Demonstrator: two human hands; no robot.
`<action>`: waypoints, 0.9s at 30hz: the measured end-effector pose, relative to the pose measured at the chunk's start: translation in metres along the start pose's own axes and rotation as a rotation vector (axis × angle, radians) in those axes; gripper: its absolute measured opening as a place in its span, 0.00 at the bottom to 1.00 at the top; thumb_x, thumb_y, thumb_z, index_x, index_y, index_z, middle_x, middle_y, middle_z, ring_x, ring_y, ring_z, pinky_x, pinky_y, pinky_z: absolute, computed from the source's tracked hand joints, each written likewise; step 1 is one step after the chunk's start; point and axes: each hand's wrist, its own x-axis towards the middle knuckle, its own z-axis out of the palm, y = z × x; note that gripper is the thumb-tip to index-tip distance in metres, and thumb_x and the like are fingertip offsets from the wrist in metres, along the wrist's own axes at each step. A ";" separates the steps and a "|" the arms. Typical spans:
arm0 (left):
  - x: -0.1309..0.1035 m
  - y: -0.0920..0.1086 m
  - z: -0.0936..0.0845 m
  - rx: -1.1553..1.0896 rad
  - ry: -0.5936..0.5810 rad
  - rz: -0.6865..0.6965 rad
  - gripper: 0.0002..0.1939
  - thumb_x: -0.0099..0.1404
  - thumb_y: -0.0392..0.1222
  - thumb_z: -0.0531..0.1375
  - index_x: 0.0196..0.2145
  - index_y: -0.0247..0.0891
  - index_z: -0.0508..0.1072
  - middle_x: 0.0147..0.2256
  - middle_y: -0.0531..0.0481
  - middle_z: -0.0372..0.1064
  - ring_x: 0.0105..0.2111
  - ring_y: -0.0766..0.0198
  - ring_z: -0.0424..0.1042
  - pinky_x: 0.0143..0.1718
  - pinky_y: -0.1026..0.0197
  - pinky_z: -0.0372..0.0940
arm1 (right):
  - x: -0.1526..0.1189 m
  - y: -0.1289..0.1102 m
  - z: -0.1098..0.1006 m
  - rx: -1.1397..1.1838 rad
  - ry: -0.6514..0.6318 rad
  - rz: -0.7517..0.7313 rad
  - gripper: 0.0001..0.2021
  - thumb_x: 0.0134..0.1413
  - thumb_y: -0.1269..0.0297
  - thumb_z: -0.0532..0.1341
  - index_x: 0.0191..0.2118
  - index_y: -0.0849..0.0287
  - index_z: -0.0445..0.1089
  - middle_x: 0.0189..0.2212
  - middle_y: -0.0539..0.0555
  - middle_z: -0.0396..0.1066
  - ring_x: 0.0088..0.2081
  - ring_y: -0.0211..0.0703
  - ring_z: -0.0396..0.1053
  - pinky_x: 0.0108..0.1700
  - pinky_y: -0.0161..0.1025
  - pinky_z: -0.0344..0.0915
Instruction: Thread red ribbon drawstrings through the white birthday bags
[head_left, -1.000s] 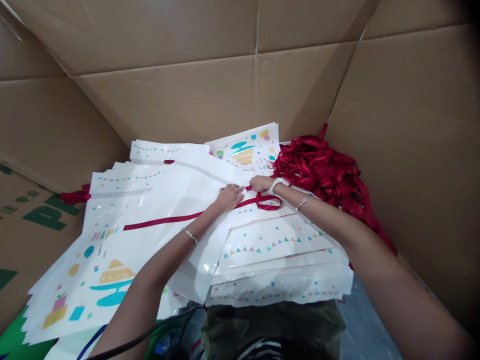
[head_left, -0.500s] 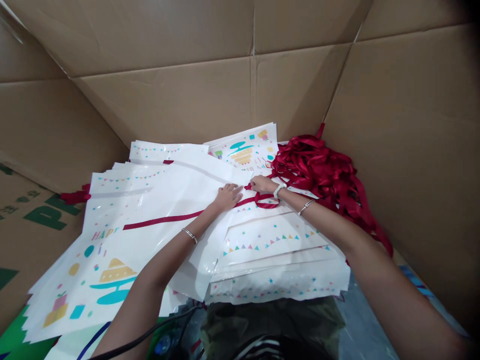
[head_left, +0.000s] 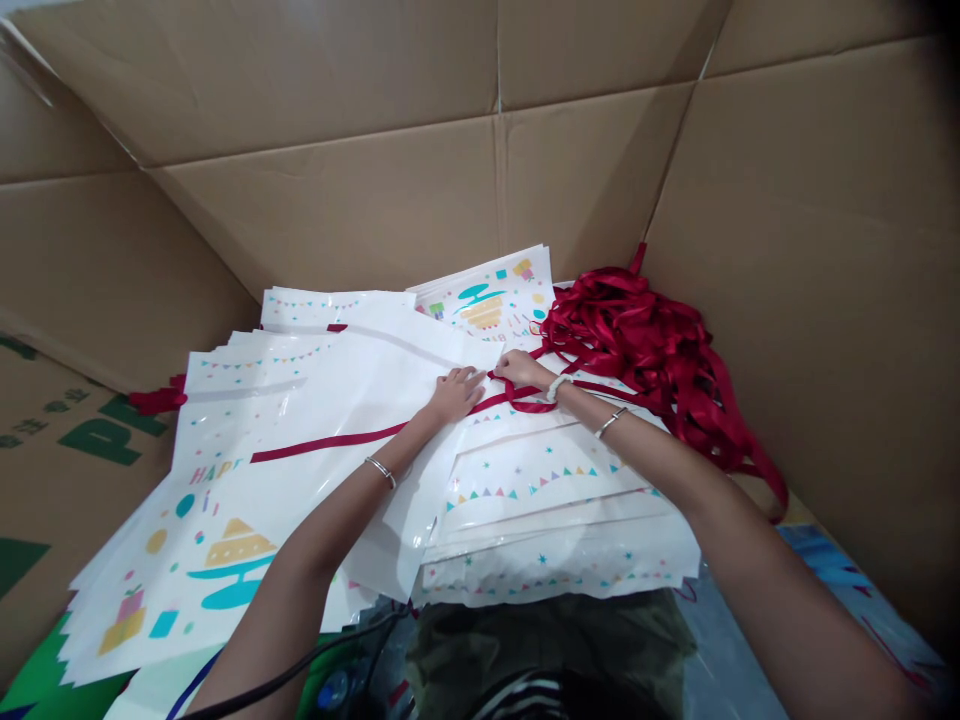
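Note:
My left hand (head_left: 454, 393) lies spread on a white sheet (head_left: 360, 385), its fingertips beside the dark red ribbon. Just right of it, my right hand (head_left: 521, 369) is closed on the red ribbon (head_left: 330, 441), near the sheet's edge. The ribbon runs left across the sheet and forms a loop below my right hand. Under and around both hands are stacked white printed sheets (head_left: 540, 530) with coloured flags and stars. A big tangled heap of red ribbon (head_left: 630, 325) sits to the right.
Cardboard walls (head_left: 337, 210) stand behind and on both sides. A fanned stack of printed sheets (head_left: 142, 560) lies on the left. A black cable (head_left: 300, 660) crosses the front near my left forearm. Another small red ribbon bunch (head_left: 159, 396) is at the left.
The view has shifted slightly. Both hands stay at nearly the same spot, and my right hand keeps its hold on the ribbon.

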 end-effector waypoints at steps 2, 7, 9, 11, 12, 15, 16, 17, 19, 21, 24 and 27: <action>0.000 0.000 0.000 -0.009 -0.003 -0.002 0.25 0.75 0.50 0.44 0.66 0.49 0.61 0.63 0.44 0.60 0.60 0.48 0.58 0.55 0.43 0.60 | -0.004 0.007 -0.008 0.312 -0.108 0.087 0.11 0.61 0.66 0.60 0.28 0.65 0.69 0.22 0.54 0.69 0.27 0.37 0.66 0.28 0.29 0.60; 0.002 -0.002 0.001 -0.024 -0.003 -0.001 0.26 0.75 0.51 0.44 0.66 0.49 0.62 0.63 0.43 0.60 0.60 0.47 0.59 0.55 0.43 0.61 | -0.014 0.028 -0.038 0.858 -0.339 0.228 0.09 0.62 0.68 0.57 0.29 0.61 0.65 0.17 0.49 0.62 0.21 0.33 0.61 0.28 0.30 0.65; 0.003 -0.003 0.001 -0.022 -0.013 -0.001 0.25 0.74 0.50 0.45 0.66 0.49 0.62 0.63 0.43 0.59 0.60 0.47 0.59 0.54 0.43 0.61 | -0.019 0.034 -0.044 0.827 -0.319 0.253 0.09 0.62 0.65 0.58 0.31 0.61 0.66 0.18 0.49 0.64 0.21 0.33 0.61 0.28 0.30 0.66; 0.004 -0.003 0.001 -0.022 -0.028 -0.002 0.26 0.74 0.48 0.47 0.67 0.50 0.60 0.63 0.43 0.59 0.60 0.46 0.58 0.54 0.43 0.61 | -0.022 0.036 -0.043 0.674 -0.247 0.269 0.13 0.63 0.58 0.59 0.32 0.62 0.68 0.22 0.53 0.68 0.21 0.34 0.63 0.25 0.31 0.64; 0.004 -0.004 0.001 -0.023 -0.034 -0.003 0.26 0.73 0.48 0.48 0.67 0.51 0.60 0.64 0.43 0.58 0.61 0.45 0.57 0.54 0.42 0.61 | -0.023 0.036 -0.041 0.574 -0.200 0.274 0.16 0.64 0.53 0.59 0.32 0.62 0.69 0.23 0.56 0.70 0.22 0.35 0.64 0.24 0.32 0.63; 0.005 -0.004 0.000 -0.024 -0.055 -0.006 0.29 0.71 0.46 0.51 0.68 0.52 0.58 0.65 0.42 0.56 0.62 0.43 0.56 0.53 0.42 0.61 | -0.022 0.028 -0.029 0.278 -0.095 0.231 0.27 0.62 0.41 0.55 0.30 0.64 0.70 0.23 0.59 0.71 0.20 0.38 0.65 0.23 0.34 0.61; 0.005 -0.004 0.000 -0.023 -0.061 -0.006 0.29 0.71 0.45 0.52 0.68 0.52 0.58 0.65 0.42 0.56 0.62 0.43 0.55 0.53 0.42 0.61 | -0.020 0.023 -0.025 0.182 -0.078 0.202 0.29 0.61 0.39 0.55 0.28 0.64 0.70 0.22 0.60 0.71 0.20 0.38 0.65 0.23 0.35 0.60; 0.005 -0.004 0.000 -0.020 -0.065 -0.004 0.29 0.70 0.45 0.52 0.68 0.53 0.57 0.65 0.42 0.56 0.62 0.43 0.55 0.53 0.42 0.61 | -0.017 0.017 -0.020 0.094 -0.066 0.169 0.30 0.60 0.38 0.55 0.26 0.64 0.70 0.21 0.59 0.70 0.20 0.39 0.65 0.24 0.35 0.59; 0.005 -0.005 0.000 -0.013 -0.068 0.000 0.29 0.70 0.46 0.52 0.68 0.53 0.58 0.65 0.42 0.56 0.61 0.43 0.55 0.53 0.42 0.61 | -0.010 0.002 -0.012 -0.047 -0.054 0.120 0.28 0.58 0.40 0.58 0.23 0.63 0.69 0.18 0.58 0.68 0.21 0.40 0.65 0.24 0.34 0.56; 0.005 -0.004 0.001 -0.006 -0.069 0.003 0.28 0.71 0.47 0.51 0.68 0.52 0.58 0.64 0.42 0.56 0.61 0.44 0.56 0.54 0.41 0.61 | -0.002 -0.013 -0.005 -0.129 -0.069 0.104 0.24 0.57 0.44 0.62 0.24 0.63 0.69 0.15 0.55 0.64 0.22 0.41 0.65 0.25 0.34 0.54; 0.003 -0.002 -0.001 -0.004 -0.057 -0.013 0.26 0.74 0.49 0.46 0.67 0.50 0.60 0.65 0.43 0.57 0.61 0.46 0.56 0.55 0.41 0.60 | 0.008 -0.027 -0.004 -0.138 -0.196 0.125 0.20 0.56 0.52 0.64 0.25 0.66 0.70 0.13 0.54 0.62 0.24 0.40 0.64 0.26 0.33 0.53; 0.001 0.001 -0.004 0.005 -0.037 -0.020 0.26 0.75 0.50 0.44 0.67 0.48 0.61 0.64 0.43 0.58 0.60 0.47 0.58 0.55 0.42 0.61 | 0.008 -0.022 -0.014 0.007 -0.374 0.152 0.16 0.58 0.59 0.63 0.28 0.70 0.72 0.17 0.56 0.68 0.26 0.37 0.66 0.29 0.31 0.58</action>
